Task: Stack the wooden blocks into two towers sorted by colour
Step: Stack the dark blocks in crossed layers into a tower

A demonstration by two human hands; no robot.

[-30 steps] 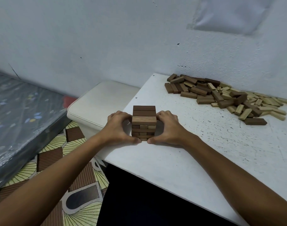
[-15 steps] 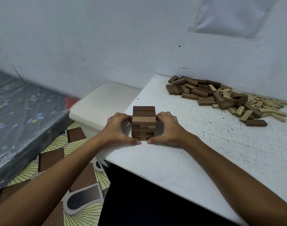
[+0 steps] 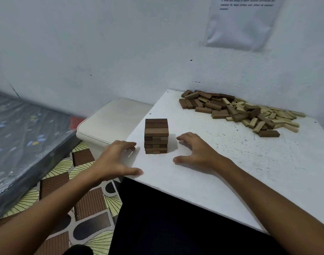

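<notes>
A short tower of dark brown wooden blocks [image 3: 156, 136] stands near the left edge of the white table [image 3: 231, 172]. My left hand [image 3: 117, 159] hovers just left of it with fingers spread, holding nothing. My right hand [image 3: 196, 151] is just right of the tower, fingers spread and loosely bent, a small gap away from it. A loose pile of dark blocks [image 3: 209, 104] and light blocks [image 3: 279, 116] lies at the table's far right, by the wall.
A cream padded stool [image 3: 111, 122] sits beside the table's left edge. Beyond it, a plastic-wrapped mattress [image 3: 19, 135] lies on the patterned floor [image 3: 74, 199]. A paper sheet [image 3: 242, 23] hangs on the wall above the pile.
Both hands have let go of the tower's sides and drawn back outward, with fingers spread. The tower stays standing.
</notes>
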